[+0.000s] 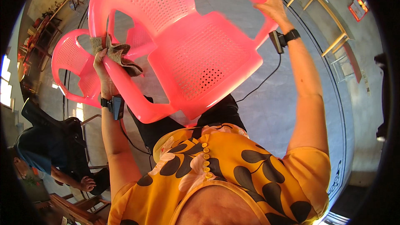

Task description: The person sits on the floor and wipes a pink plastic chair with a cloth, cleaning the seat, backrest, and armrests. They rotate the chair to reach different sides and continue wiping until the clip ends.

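A pink plastic armchair (203,53) with a perforated seat and backrest is held up in front of my body, tilted. My left hand (101,65) presses a grey-brown cloth (120,56) against the armrest on the left side, fingers around it. On the other side my right hand (273,7) grips the opposite armrest. Both wrists carry a strapped device with a cable. Behind the held chair, at the left, another pink plastic armchair (70,56) stands on the floor.
Another person (40,150) leans over at the lower left, beside a wooden chair (75,207). A light wooden table (331,12) stands along the right wall. Several items line a long shelf or table (47,26) at the upper left.
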The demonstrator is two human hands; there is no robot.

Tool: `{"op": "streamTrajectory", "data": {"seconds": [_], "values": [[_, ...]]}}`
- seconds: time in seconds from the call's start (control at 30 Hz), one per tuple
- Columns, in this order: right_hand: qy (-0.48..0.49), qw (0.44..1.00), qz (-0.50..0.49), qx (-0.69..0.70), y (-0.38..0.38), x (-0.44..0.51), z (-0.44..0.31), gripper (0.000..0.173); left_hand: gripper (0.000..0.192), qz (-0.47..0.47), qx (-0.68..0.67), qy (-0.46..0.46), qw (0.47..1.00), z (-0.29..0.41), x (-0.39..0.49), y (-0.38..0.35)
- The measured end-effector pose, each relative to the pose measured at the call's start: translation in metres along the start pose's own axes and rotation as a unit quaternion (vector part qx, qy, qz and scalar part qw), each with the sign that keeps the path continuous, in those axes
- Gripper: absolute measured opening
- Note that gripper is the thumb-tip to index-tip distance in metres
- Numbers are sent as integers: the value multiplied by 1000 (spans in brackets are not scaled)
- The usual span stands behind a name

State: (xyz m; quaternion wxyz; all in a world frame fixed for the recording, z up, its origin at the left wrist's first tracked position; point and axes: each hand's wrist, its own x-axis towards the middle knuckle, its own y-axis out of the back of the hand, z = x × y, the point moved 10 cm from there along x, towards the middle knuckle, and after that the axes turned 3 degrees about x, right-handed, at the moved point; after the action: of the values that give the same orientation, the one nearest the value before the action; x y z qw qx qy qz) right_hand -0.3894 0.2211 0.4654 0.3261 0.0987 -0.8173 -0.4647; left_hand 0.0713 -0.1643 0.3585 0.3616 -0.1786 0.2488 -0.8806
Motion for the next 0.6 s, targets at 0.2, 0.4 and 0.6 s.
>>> {"op": "streamTrajectory", "data": {"seconds": [0.2, 0.4, 0.6], "values": [[-20, 997, -51, 60, -47, 21, -9, 59, 34, 35, 31, 45, 998, -11, -10, 8], [-43, 989, -107, 95, -107, 7, 3, 56, 40, 45, 37, 95, 994, -39, -17, 28], [-51, 990, -89, 102, -145, 0, 17, 53, 38, 60, 82, 51, 994, -59, -6, 49]]}}
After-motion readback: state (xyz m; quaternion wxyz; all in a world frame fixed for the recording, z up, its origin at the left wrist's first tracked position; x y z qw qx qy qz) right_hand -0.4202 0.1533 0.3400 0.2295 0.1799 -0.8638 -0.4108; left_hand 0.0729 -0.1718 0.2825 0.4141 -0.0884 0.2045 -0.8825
